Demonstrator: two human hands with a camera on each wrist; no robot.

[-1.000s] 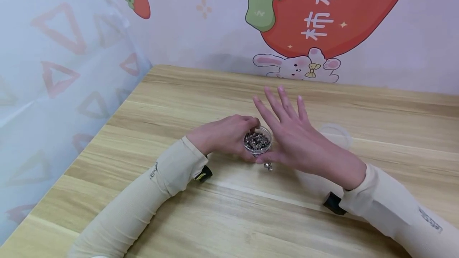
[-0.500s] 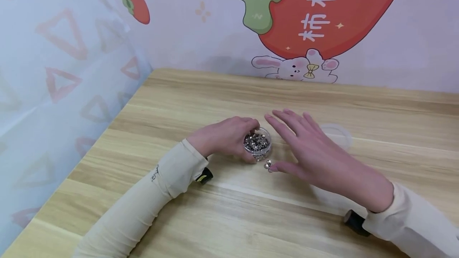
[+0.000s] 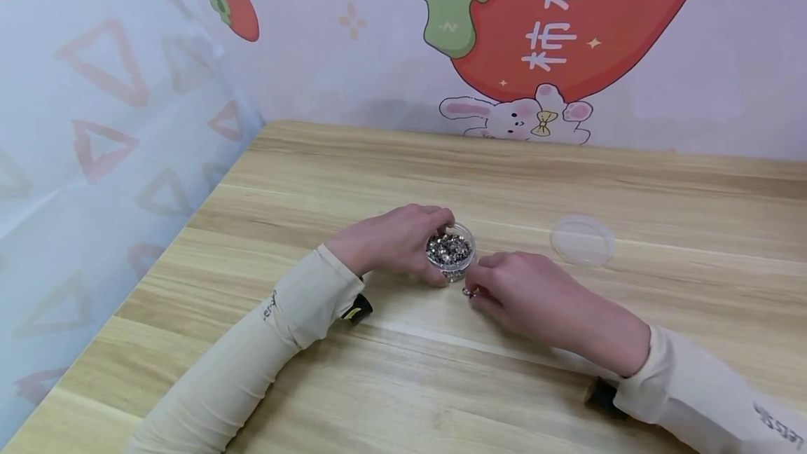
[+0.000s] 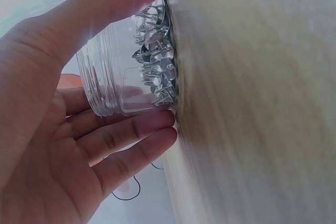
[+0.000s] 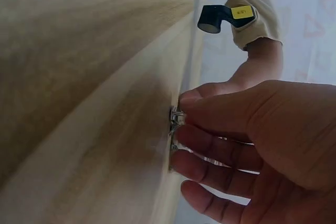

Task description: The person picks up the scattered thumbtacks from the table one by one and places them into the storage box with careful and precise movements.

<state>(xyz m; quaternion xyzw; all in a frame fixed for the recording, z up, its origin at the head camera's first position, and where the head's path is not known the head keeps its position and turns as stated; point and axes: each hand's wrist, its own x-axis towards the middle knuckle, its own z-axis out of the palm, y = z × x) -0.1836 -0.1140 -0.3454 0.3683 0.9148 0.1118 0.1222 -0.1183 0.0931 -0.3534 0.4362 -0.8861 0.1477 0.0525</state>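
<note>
My left hand (image 3: 394, 240) grips a clear round plastic jar (image 4: 116, 85) that stands on the table, thumb on one side and fingers on the other. Silver thumbtacks (image 4: 157, 51) lie heaped inside, and the jar's top is uncovered. Just in front of the jar, a few loose thumbtacks (image 3: 468, 292) lie on the tabletop. My right hand (image 3: 536, 296) is down at them, thumb and forefinger pinching at a tack (image 5: 175, 115). Its fingertips partly hide the tacks in the head view.
A clear round lid (image 3: 583, 240) lies flat on the wooden table (image 3: 353, 398), behind my right hand. Printed cloths hang along the back and left of the table. A black wrist-camera mount (image 3: 358, 309) sits under the left sleeve.
My right hand, spread wide beside the jar, has drawn back, come down, and closed its thumb and forefinger at the loose tacks. The left hand keeps its hold on the jar.
</note>
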